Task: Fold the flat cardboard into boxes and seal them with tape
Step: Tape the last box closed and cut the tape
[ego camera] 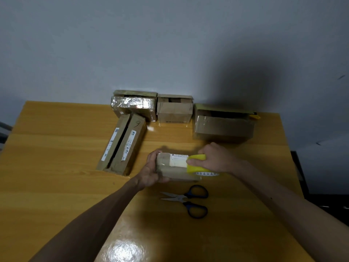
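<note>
I'm watching the box [175, 170] on the table [56, 167], its white label [178, 160] unreadable. The left hand [151, 172] is gripping its left end; the right hand [214, 159] is clutching the tape [197, 163] against its right end. The long carton [122, 146] beyond is showing a handwritten "9"; scissors [188, 200] are lying nearer me.

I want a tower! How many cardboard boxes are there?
5: taped box, middle box and right box by the wall, long box lying left, small box in left hand.

Single head-worn wide-angle view, looking forward and down at the tabletop [56, 167] from the near edge, close above it, facing the far wall [170, 44].
</note>
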